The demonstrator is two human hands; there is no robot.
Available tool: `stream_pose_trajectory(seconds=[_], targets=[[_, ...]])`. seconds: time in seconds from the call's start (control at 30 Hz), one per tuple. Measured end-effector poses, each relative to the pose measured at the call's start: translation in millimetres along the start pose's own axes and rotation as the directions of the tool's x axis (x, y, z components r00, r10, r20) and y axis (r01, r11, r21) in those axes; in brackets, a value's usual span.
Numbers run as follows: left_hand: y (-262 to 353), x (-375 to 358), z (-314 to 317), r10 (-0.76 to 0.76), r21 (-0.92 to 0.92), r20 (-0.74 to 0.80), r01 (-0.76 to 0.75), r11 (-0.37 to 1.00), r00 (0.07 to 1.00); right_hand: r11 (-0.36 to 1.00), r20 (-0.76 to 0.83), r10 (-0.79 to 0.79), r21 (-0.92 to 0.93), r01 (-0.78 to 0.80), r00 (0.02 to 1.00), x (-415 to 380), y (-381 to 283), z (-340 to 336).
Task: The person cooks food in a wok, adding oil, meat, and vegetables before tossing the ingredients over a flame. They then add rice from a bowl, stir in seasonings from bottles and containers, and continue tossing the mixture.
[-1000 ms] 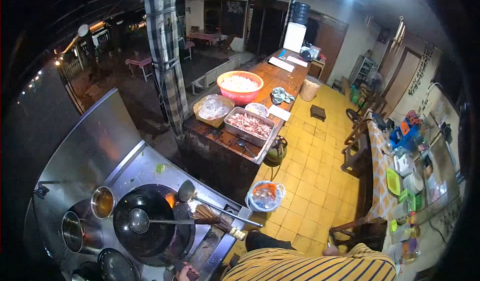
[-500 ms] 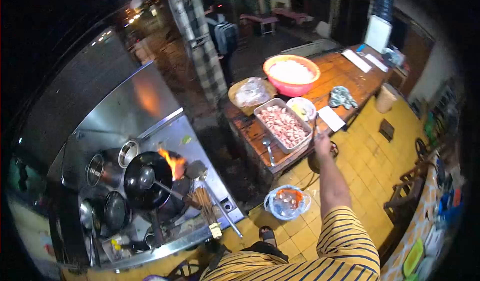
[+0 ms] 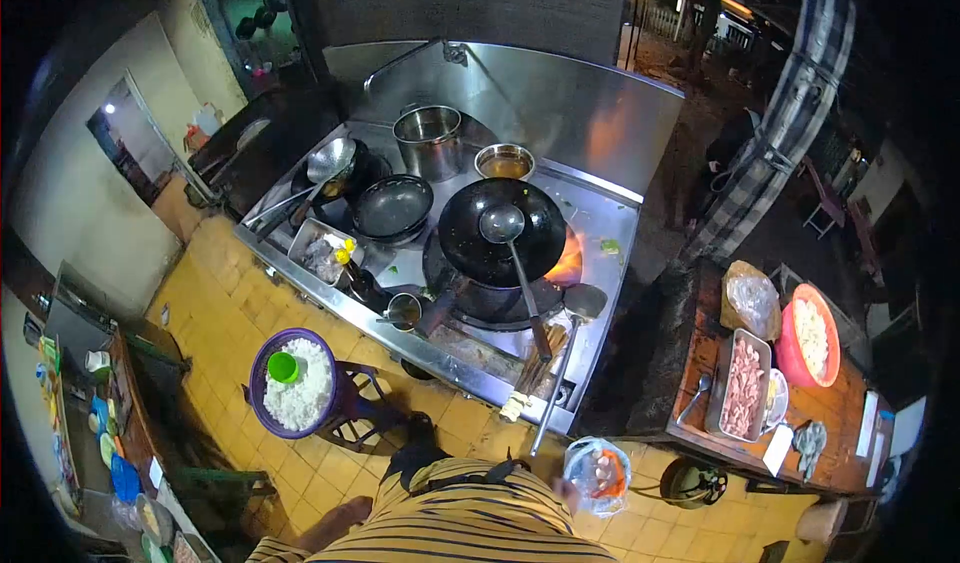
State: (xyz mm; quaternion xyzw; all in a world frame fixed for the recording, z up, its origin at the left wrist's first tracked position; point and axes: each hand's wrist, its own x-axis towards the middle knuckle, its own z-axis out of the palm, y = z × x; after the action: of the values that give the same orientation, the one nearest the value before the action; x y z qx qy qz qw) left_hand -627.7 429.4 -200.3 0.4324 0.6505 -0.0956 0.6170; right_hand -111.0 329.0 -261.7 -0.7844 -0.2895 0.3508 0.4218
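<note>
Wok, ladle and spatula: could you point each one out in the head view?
Wok (image 3: 474, 249), head view: dark inner surface.
Ladle (image 3: 501, 224), head view: round bowl.
Spatula (image 3: 584, 302), head view: broad head.

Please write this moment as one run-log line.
wok: flame beside it; ladle: in wok; left hand: hold unclear; right hand: near bin, hold unclear

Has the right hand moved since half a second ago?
Yes. Against the wooden table, the right hand has drawn back from the table edge toward the body, now blurred beside the bin.
</note>
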Motion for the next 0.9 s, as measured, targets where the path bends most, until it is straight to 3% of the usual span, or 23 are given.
stream_pose_trajectory(seconds=[0.03,0.07,0.1,0.13,0.17,0.2,0.27,0.3,0.33,0.37,0.4,0.47,0.5,0.53,0.6,0.63,0.73,0.77,0.8,0.83,0.87,0.9], targets=[[4.1,4.1,-0.1,-0.02,-0.061,0.001,0.02,0.998,1.0,1.0,0.002,0.002,-0.012,-0.002,1.0,11.6,-74.0,6.1],[6.8,6.2,-5.6,-0.039,-0.117,0.003,0.039,0.992,0.999,0.991,0.106,-0.097,-0.083,0.106,0.99,5.8,-162.9,9.8],[-10.2,47.3,-24.3,0.174,0.14,0.025,-0.176,0.974,0.984,0.939,0.024,-0.311,0.163,0.304,0.95,36.0,-182.2,20.2],[-22.7,84.3,-39.6,0.371,0.373,0.098,-0.379,0.847,0.924,0.798,-0.106,-0.602,-0.119,0.591,0.792,63.9,-239.3,20.2],[11.6,71.4,-50.1,0.376,0.362,0.107,-0.388,0.847,0.92,0.745,-0.071,-0.656,-0.216,0.631,0.751,95.2,-277.1,23.1],[67.3,46.7,-70.1,0.186,0.304,0.069,-0.198,0.932,0.98,0.688,-0.085,-0.701,-0.339,0.641,0.708,128.4,-301.0,34.2],[71.2,79.3,-102.8,0.106,0.111,-0.009,-0.104,0.988,0.994,0.88,0.123,-0.463,-0.057,0.472,0.878,200.6,-325.7,62.2],[78.8,80.0,-119.8,0.111,0.113,0.0,-0.11,0.987,0.994,0.982,0.408,-0.087,0.189,0.009,0.909,216.6,-353.6,61.1],[92.7,74.8,-137.4,0.201,0.004,0.003,-0.201,0.979,0.98,0.825,0.708,0.194,0.257,-0.503,0.68,223.1,-375.6,62.5],[102.8,67.2,-152.0,0.289,-0.108,0.002,-0.287,0.952,0.957,0.851,0.646,0.2,0.258,-0.457,0.737,221.0,-385.2,78.5],[107.6,61.1,-166.8,0.295,-0.105,0.021,-0.291,0.951,0.955,0.85,0.631,0.21,0.26,-0.458,0.747,225.3,-388.5,90.8],[119.2,45.8,-191.2,0.266,-0.03,-0.066,-0.269,0.963,0.962,0.998,0.408,0.026,0.035,-0.044,0.912,243.8,-392.6,112.7],[122.1,32.0,-199.3,0.21,-0.225,-0.055,-0.217,0.95,0.976,0.96,0.212,-0.172,-0.182,0.211,0.962,225.8,-408.2,116.1],[108.0,41.6,-207.2,0.209,-0.225,-0.037,-0.212,0.951,0.977,0.96,0.202,-0.16,-0.194,0.2,0.966,204.5,-426.5,116.6],[54.6,69.5,-220.7,0.315,-0.236,0.084,-0.288,0.928,0.945,0.722,0.1,-0.223,-0.652,0.233,0.97,162.8,-453.8,121.2],[81.8,41.3,-231.8,0.142,-0.182,0.117,-0.12,0.976,0.983,0.663,0.043,-0.079,-0.744,0.085,0.996,147.6,-453.9,128.3],[91.4,39.4,-252.9,0.152,-0.083,0.173,-0.139,0.987,0.973,0.663,0.064,-0.158,-0.733,0.154,0.985,112.4,-449.0,155.5],[96.9,39.3,-259.6,0.215,-0.071,0.183,-0.205,0.976,0.959,0.746,0.065,-0.113,-0.654,0.128,0.991,117.1,-453.3,160.6],[86.8,68.8,-261.2,0.178,-0.053,0.201,-0.171,0.984,0.963,0.747,0.057,-0.096,-0.655,0.11,0.994,126.1,-454.6,166.3],[23.0,161.2,-249.2,0.555,-0.346,0.219,-0.468,0.813,0.803,0.843,0.002,-0.069,-0.534,0.06,0.998,139.0,-452.1,173.3],[94.3,101.7,-271.1,0.472,0.035,0.226,-0.491,0.87,0.852,0.918,-0.047,-0.037,-0.396,0.015,0.998,146.4,-450.7,181.3],[119.9,98.5,-279.4,0.677,0.229,0.157,-0.694,0.683,0.719,0.782,-0.093,-0.154,-0.62,0.064,0.984,144.0,-454.6,190.9]])
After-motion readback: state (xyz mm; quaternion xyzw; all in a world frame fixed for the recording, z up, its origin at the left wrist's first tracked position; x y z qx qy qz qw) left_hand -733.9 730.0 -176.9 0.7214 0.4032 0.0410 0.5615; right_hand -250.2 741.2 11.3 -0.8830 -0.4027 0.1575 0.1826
